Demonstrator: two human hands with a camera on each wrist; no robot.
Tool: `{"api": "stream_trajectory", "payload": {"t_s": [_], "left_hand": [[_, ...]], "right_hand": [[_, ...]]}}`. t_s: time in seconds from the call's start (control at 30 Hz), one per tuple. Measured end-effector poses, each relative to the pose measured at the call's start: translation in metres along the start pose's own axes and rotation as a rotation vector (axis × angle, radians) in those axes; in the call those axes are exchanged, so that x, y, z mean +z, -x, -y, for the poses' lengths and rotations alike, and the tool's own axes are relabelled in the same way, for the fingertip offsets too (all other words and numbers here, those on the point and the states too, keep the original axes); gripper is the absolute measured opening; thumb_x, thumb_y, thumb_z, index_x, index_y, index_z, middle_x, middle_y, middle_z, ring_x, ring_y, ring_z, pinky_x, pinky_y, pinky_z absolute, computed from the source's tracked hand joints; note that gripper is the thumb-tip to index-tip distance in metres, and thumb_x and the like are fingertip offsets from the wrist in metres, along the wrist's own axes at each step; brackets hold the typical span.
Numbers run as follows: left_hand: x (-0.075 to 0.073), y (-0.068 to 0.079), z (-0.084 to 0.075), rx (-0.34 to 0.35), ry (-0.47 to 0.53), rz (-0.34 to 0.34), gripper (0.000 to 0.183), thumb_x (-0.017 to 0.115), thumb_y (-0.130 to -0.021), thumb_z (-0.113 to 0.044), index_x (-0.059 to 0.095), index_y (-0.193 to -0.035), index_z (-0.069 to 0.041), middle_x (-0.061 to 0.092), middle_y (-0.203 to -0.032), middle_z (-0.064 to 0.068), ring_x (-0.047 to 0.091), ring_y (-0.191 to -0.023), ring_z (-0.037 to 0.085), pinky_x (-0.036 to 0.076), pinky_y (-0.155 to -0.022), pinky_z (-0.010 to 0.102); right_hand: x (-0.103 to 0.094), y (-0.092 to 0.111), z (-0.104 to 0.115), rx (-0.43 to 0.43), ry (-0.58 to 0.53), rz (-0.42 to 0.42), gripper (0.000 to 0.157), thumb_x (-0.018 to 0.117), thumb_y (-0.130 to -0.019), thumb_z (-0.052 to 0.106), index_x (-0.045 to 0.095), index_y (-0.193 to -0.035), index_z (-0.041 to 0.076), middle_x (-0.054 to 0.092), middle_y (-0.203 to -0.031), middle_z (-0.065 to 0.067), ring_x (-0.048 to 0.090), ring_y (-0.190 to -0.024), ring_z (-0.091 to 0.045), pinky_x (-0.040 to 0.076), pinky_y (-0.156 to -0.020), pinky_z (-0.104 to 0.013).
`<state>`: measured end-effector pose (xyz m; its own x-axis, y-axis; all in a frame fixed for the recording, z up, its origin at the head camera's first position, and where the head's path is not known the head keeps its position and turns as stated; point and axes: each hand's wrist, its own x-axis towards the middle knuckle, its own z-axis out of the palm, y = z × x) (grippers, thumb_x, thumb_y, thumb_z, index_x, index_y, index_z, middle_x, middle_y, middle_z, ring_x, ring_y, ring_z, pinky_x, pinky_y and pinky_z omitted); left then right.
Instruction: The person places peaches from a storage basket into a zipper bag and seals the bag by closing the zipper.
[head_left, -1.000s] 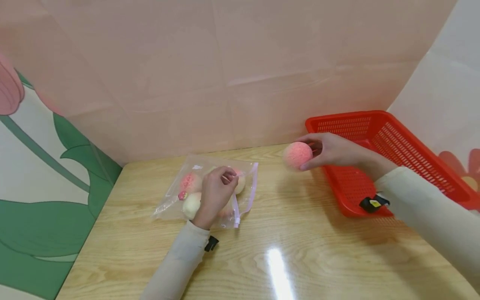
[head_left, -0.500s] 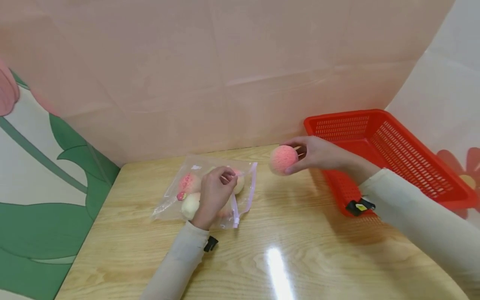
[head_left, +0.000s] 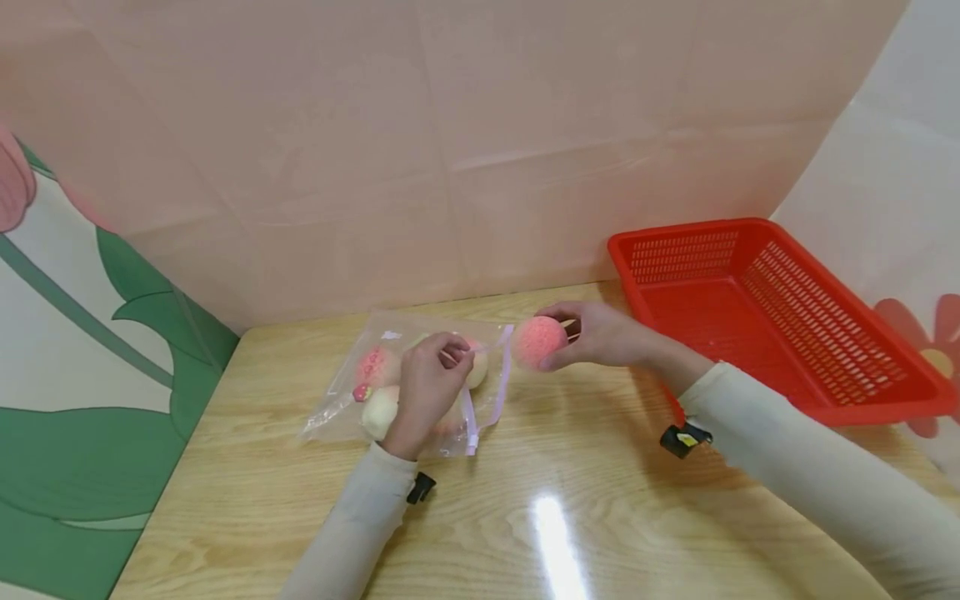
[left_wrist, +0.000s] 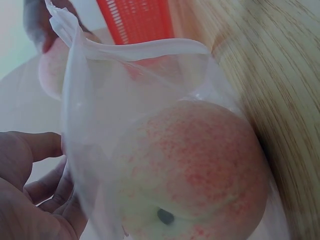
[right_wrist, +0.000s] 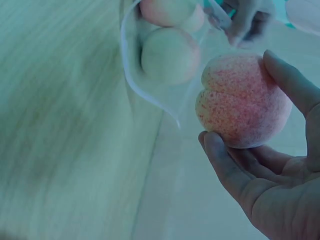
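Note:
My right hand (head_left: 603, 335) grips a pink, fuzzy peach (head_left: 540, 342) between thumb and fingers, above the table just right of the bag's opening. A clear zip bag (head_left: 335, 414) with a lilac closure lies on the table. Inside it are several peaches, one reddish peach (head_left: 377, 367) and one pale peach (head_left: 381, 412) among them. With thumb and fingers, my left hand (head_left: 432, 377) pinches the bag's upper edge and lifts it. In the left wrist view, the mouth gapes over a bagged peach (left_wrist: 195, 165). The right wrist view shows the held peach's (right_wrist: 245, 100) crease.
A red plastic basket (head_left: 780, 407) with slotted sides stands at the right, behind my right forearm. The wooden table (head_left: 247, 500) meets a pink-covered wall (head_left: 337, 167) at the back. Flower-painted panels stand at both sides.
My right hand has carried the peach leftward and slightly down, from beside the basket to the bag's opening. The left hand has kept its hold on the bag.

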<state>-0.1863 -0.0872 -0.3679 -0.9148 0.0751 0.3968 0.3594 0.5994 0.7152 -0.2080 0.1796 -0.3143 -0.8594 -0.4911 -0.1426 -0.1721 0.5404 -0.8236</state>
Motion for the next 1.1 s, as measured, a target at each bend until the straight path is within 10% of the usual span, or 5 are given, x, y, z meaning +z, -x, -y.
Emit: {"api": "stream_trajectory", "payload": {"t_s": [1.1], "left_hand": [[0.001,0.0,0.0,-0.016,0.022,-0.005,0.006,0.076,-0.085,-0.012,0.072,-0.086,-0.008,0.072,-0.077,0.006,0.066,-0.068,0.016,0.056,-0.062,0.026]], "right_hand": [[0.066,-0.022,-0.028,0.107,-0.075,-0.115,0.08,0.087,-0.075,0.022,0.048,-0.143,0.003,0.052,-0.144,-0.02,0.058,-0.125,-0.04,0.056,-0.095,-0.043]]}}
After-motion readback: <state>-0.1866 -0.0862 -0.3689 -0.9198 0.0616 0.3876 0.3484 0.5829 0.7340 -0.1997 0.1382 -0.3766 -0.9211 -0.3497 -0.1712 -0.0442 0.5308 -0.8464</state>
